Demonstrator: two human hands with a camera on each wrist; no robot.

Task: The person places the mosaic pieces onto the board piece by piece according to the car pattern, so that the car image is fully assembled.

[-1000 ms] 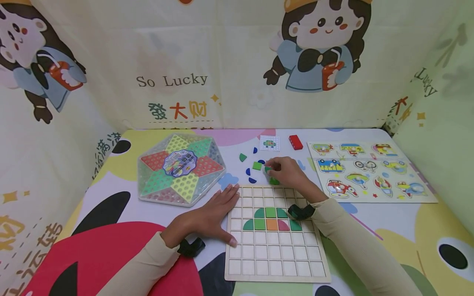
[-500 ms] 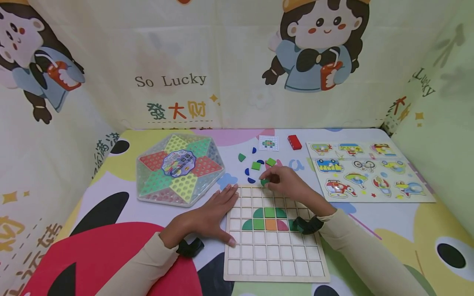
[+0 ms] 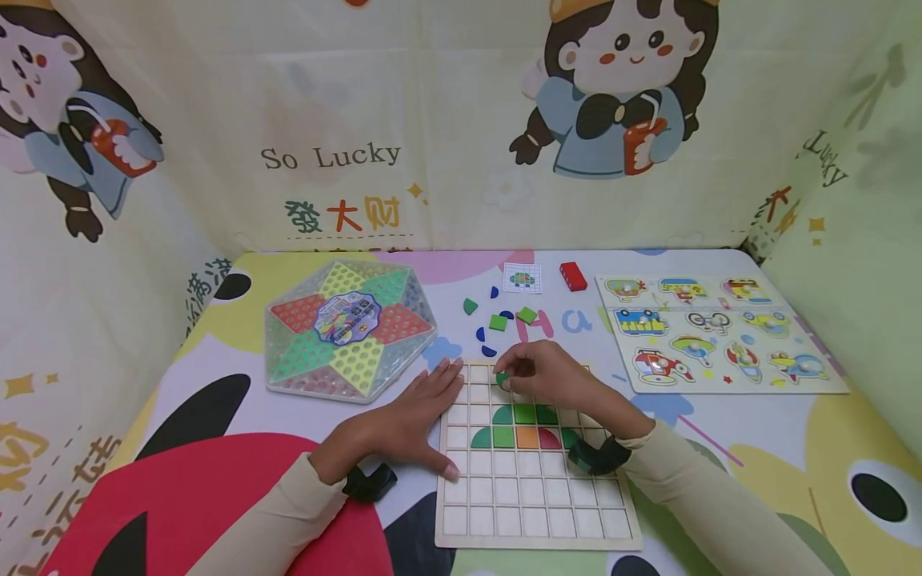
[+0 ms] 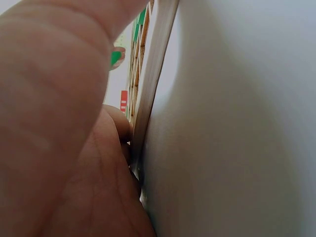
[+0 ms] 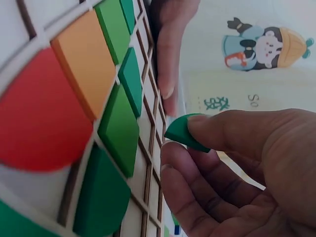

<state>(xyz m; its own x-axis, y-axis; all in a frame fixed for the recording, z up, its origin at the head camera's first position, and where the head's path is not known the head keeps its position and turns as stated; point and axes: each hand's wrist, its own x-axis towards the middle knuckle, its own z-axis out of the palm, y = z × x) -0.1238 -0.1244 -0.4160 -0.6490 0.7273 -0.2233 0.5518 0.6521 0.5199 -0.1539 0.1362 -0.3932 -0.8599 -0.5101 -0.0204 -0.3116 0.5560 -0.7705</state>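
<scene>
My right hand (image 3: 551, 376) pinches a green quarter-circle tile (image 5: 185, 132) between thumb and fingers, over the back rows of a wooden grid board (image 3: 540, 545). In the board's middle sit several green tiles, an orange square tile (image 3: 528, 437) and a red quarter-circle tile (image 5: 44, 113); my right wrist partly covers the rightmost green one. My left hand (image 3: 414, 424) rests at the board's left edge, fingers stretched and spread, thumb tip on the frame. Seen from the left wrist, the board's side edge (image 4: 153, 74) runs close beside that hand.
Behind the board lie loose blue half-circle tiles (image 3: 488, 351), green square tiles (image 3: 498, 322) and a green tile (image 3: 471, 306). A pattern card (image 3: 522, 278) and a red block (image 3: 573, 277) are farther back. A hexagonal checkers board (image 3: 353, 328) lies left, a vehicle puzzle (image 3: 720, 336) right.
My right hand has come back from among the loose tiles to over the board's back rows, bringing the green quarter-circle tile. My left hand has stayed at the board's edge.
</scene>
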